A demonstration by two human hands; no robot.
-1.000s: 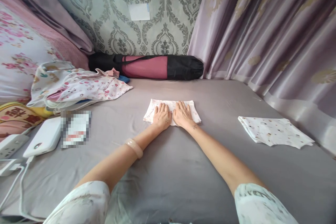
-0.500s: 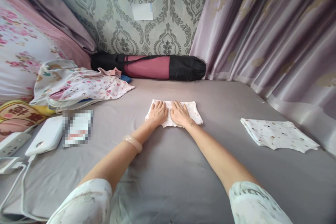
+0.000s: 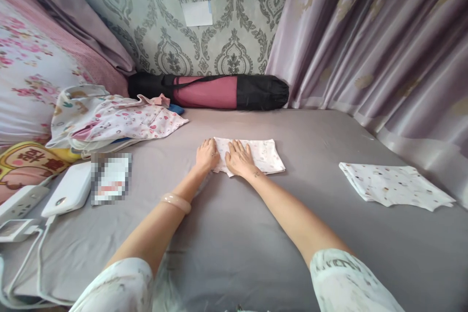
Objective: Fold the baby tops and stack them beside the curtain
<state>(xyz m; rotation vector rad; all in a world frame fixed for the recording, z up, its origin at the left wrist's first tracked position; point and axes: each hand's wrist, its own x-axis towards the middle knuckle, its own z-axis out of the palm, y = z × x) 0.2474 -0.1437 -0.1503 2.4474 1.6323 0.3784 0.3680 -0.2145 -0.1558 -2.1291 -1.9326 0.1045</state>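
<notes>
A small folded white garment with a faint pink print (image 3: pixel 265 153) lies on the grey sheet in front of me. My right hand (image 3: pixel 240 159) rests flat on its middle, palm down, fingers stretched and slightly spread. At the garment's left edge, my left hand (image 3: pixel 207 156) has its fingers bent and close together, closed on that edge. The fingertips and the edge beneath them are partly hidden. Farther right lies a second folded garment, white with small dark and brown marks (image 3: pixel 395 185).
Loose printed clothes (image 3: pixel 124 119) are heaped at the left. Nearby are a white power bank (image 3: pixel 69 189), a blurred packet (image 3: pixel 111 179), a power strip (image 3: pixel 24 203) and white cables. A pink and black rolled bag (image 3: pixel 208 92) lies along the wall; curtains (image 3: pixel 365 44) hang at right.
My left hand has slid left from the garment's top to its left edge, its fingers now bent. My right hand has shifted slightly left and stays flat on the cloth.
</notes>
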